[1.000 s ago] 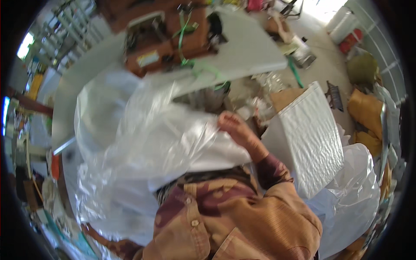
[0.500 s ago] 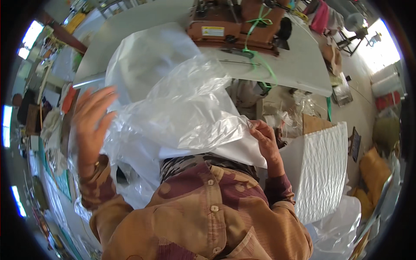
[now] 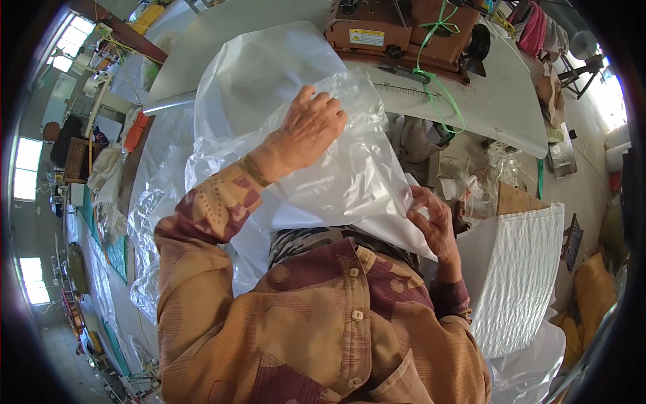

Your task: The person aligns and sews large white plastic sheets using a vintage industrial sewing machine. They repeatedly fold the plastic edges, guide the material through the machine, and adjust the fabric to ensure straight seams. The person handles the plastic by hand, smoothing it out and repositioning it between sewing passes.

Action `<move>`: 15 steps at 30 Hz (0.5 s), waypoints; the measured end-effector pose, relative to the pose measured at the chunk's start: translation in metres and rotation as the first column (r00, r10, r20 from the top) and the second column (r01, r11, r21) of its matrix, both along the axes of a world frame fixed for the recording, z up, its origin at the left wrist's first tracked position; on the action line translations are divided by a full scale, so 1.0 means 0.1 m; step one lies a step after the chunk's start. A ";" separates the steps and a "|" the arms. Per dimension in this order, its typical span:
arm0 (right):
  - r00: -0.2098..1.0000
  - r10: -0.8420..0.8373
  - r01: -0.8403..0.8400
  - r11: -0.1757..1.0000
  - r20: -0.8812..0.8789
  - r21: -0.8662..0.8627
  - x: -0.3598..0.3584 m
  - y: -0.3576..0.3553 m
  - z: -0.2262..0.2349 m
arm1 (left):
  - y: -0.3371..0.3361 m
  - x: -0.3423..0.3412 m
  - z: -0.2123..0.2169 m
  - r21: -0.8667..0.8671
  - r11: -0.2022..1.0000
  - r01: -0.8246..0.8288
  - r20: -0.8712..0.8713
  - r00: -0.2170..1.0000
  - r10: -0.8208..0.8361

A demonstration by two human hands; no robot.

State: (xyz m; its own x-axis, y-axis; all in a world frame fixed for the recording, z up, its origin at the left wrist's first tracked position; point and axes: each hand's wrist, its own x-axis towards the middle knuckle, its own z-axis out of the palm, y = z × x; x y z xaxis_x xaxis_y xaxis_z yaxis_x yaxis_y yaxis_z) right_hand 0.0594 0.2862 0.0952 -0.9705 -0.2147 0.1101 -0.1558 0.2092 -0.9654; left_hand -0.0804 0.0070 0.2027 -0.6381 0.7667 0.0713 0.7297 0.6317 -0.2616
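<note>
Two bare hands are seen over a large sheet of clear, glossy, wrinkled plastic film [image 3: 363, 161]. By the right hand [image 3: 436, 225], the film's right edge is held between bent fingers and thumb. The fingers of the left hand [image 3: 306, 131] are curled above the film's upper middle, palm down; whether any film is gripped beneath them cannot be told. The film is spread in front of the waist, and under and beyond it a smooth, translucent white plastic sheet [image 3: 269, 60] is laid across a pale grey tabletop [image 3: 498, 118]. The left wrist is circled by a gold-brown band [image 3: 256, 171], and both arms are covered by tan and maroon patterned sleeves [image 3: 219, 209].

On the tabletop's far side, a reddish-brown metal machine [image 3: 431, 42] with a black knob is set, and a thin bright-green ribbon [image 3: 455, 101] is draped from it past the table's near edge. To the right, a silvery-white quilted panel [image 3: 515, 283] is stood beside the body, with a piece of brown cardboard [image 3: 517, 199] seen behind its top edge. Farther right, a mustard-yellow bundle [image 3: 595, 289] is seen on the floor.
</note>
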 end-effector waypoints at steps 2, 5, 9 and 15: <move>0.999 0.009 -0.001 0.982 -0.042 0.186 0.04 0.06 0.02 | -0.11 -0.10 0.02 0.134 0.991 -0.003 0.080 0.997 -0.008; 0.997 0.069 -0.038 0.790 -0.027 0.612 0.07 0.35 -0.30 | -0.28 -0.10 0.12 0.541 0.724 -0.428 0.520 0.847 0.113; 0.981 0.058 0.094 0.687 -0.183 0.721 -0.14 0.35 -0.07 | -0.51 -0.19 0.20 0.710 0.503 -0.493 0.640 0.750 -0.168; 0.883 0.037 0.080 0.970 -0.467 0.228 -0.66 -0.30 0.89 | -0.54 -0.12 0.39 0.752 0.407 -0.519 0.603 0.790 -0.108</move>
